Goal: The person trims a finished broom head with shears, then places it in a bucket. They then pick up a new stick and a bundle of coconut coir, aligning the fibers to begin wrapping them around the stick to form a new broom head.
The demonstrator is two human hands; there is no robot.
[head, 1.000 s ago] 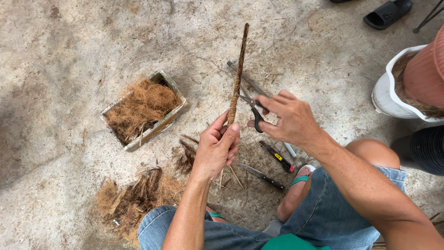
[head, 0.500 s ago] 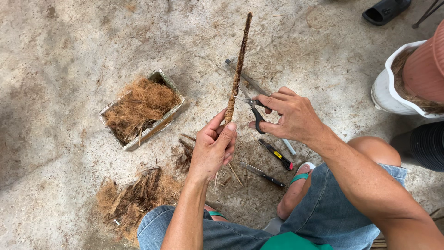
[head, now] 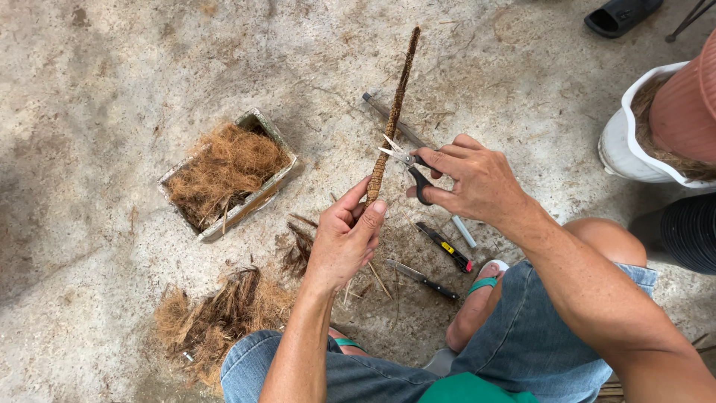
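Observation:
My left hand (head: pixel 345 237) grips the lower end of a long thin stick wrapped in brown fibre (head: pixel 393 104), held upright and pointing away from me. My right hand (head: pixel 477 179) holds a small pair of black-handled scissors (head: pixel 406 160) with the blades parted, their tips just beside the stick's middle. Both hands hover above the concrete floor in front of my knees.
A shallow box of brown coconut fibre (head: pixel 227 175) sits to the left. Loose fibre (head: pixel 216 310) lies by my left knee. A knife (head: pixel 421 280), a black cutter (head: pixel 446 248) and a grey rod (head: pixel 391 119) lie on the floor. A white bucket (head: pixel 634 142) stands at right.
My right hand has brought the scissors leftward, closer to the stick, and their blades have opened. The left hand keeps hold of the stick.

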